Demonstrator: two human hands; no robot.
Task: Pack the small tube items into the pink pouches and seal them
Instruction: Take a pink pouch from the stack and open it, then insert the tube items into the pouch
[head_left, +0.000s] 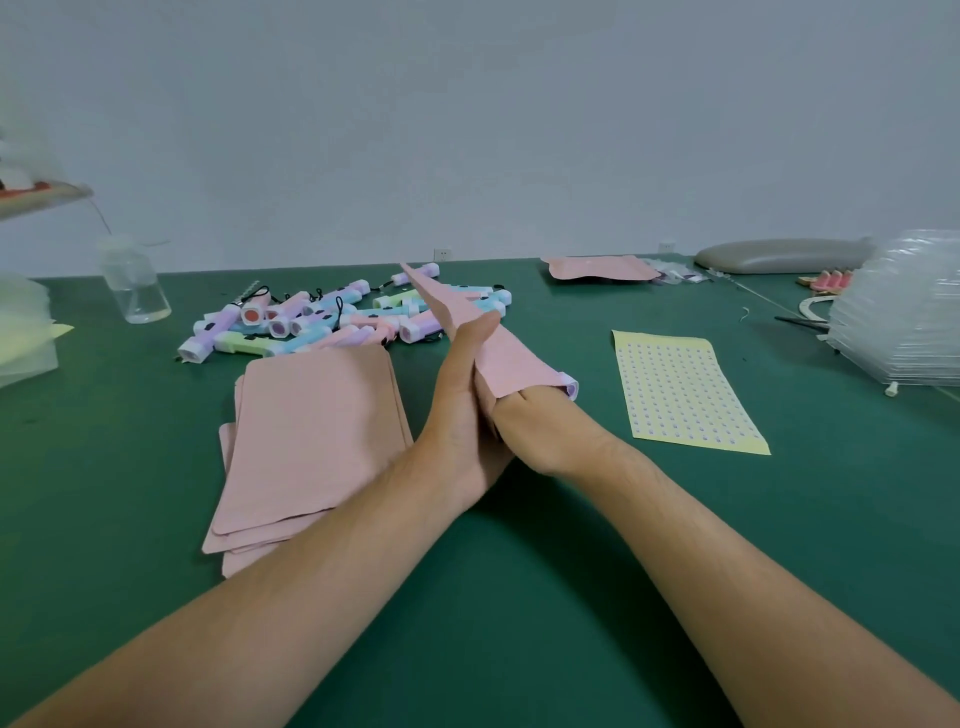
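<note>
One tube half in, and the mouth is where it could fail

One pink pouch (511, 358) is raised above the green table (779, 519), seen almost edge-on, its far end pointing at the pile of tubes (332, 322). The left hand (462, 415) grips it from the side, thumb laid straight along the pouch wall and pinching it against fingers hidden behind. The right hand (545, 431) meets the pouch mouth. Its fingers vanish into or under the opening, so I cannot tell whether they are curled round anything. A tube (571, 388) shows only its lavender-and-white end at the right corner of the mouth, so it looks partly in rather than seated.

The risk, as I judge it, sits at that mouth. The left thumb presses the pouch flat, which leaves little room inside, and a tube pushed in at an angle could jam at the corner or strain the seam. If the right hand lets go before the tube is deep, it could slide out, since the opening faces the person and seems to be the lower end. Several tubes in the pile carry black cords, and a cord caught in the seal line could stop the closure from holding. The stack of pouches (311, 436) lies just beside the left wrist, where a careless sweep could knock it askew.
</note>
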